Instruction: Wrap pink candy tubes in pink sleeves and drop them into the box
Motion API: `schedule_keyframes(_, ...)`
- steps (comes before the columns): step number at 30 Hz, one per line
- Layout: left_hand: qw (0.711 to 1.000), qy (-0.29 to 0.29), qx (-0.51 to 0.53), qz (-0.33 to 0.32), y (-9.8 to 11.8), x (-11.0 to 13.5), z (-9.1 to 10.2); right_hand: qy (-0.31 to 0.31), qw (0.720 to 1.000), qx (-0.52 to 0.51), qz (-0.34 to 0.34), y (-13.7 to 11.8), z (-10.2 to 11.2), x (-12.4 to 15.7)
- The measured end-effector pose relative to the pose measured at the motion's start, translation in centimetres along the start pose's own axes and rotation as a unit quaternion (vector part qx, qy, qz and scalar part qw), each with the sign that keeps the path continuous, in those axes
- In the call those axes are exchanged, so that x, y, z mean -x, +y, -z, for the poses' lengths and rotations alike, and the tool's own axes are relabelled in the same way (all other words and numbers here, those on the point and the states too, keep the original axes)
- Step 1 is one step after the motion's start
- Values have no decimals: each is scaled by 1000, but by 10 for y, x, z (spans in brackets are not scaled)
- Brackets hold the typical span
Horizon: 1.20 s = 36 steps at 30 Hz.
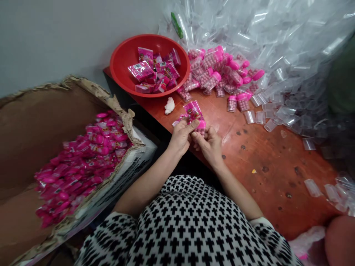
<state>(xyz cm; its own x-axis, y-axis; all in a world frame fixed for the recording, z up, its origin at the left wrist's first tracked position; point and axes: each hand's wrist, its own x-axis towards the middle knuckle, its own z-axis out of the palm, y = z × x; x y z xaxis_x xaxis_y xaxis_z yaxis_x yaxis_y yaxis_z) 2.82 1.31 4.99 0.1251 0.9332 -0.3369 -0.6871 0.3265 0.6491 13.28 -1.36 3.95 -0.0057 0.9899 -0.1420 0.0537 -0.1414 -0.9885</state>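
My left hand (181, 135) and my right hand (210, 142) meet over the near edge of the reddish-brown table (266, 162). Together they grip a pink printed packet (193, 111) with a pink-capped tube of pink beads (201, 127) at its lower end. The left thumb presses on the packet; the right fingers curl round the tube's cap end. A red bowl (122, 59) behind holds several more pink packets. To its right lies a heap of filled pink-capped tubes (219, 72).
A torn cardboard box (33, 122) at my left holds a pile of finished pink packets (83, 162). Clear plastic bags of empty tubes (277, 33) fill the back right, with loose empty tubes (266, 118) strewn on the table. A small white wad (169, 105) lies by the bowl.
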Motion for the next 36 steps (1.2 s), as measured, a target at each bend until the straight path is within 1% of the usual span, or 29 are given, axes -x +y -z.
schedule_keyframes(3,1000,10,-10,22,2,-1,0,10,1000,20,12,1,1,0)
schedule_keyframes(5,999,4,-28,34,5,-1,1,-2,1000,-3,4,-1,2,0)
schedule_keyframes(7,997,-17,-58,47,9,-2,3,-40,997,-61,-17,-2,3,-1)
schedule_keyframes(9,993,-38,-91,57,14,-3,5,-84,988,-126,-40,-4,5,-3)
schedule_keyframes(11,990,-53,-115,62,16,-5,7,-109,980,-157,-56,-4,6,-4)
schedule_keyframes(13,989,-54,-128,58,16,-7,8,-94,984,-140,-53,-4,7,-4)
schedule_keyframes(16,991,-23,-122,44,13,-8,6,-30,997,-64,-19,-4,6,-4)
schedule_keyframes(17,992,-14,-119,40,12,-8,5,-20,998,-55,-14,-4,6,-4)
schedule_keyframes(19,991,-19,-122,44,11,-7,4,-36,996,-84,-26,-5,6,-5)
schedule_keyframes(22,988,-53,-132,53,12,-4,3,-83,981,-163,-62,-6,7,-7)
schedule_keyframes(24,987,-69,-135,55,12,-2,4,-89,976,-186,-75,-5,7,-7)
schedule_keyframes(26,987,-66,-134,51,9,-2,4,-75,979,-173,-74,-4,6,-6)
schedule_keyframes(30,995,8,-95,11,2,-3,2,-15,999,-44,-18,-2,5,-4)
schedule_keyframes(32,996,25,-81,1,0,-2,-1,-7,1000,-8,-2,-3,5,-4)
schedule_keyframes(34,996,16,-88,10,1,0,-2,-34,998,-41,-19,-6,7,-4)
schedule_keyframes(36,994,-11,-101,30,4,2,-1,-78,989,-113,-52,-8,8,-5)
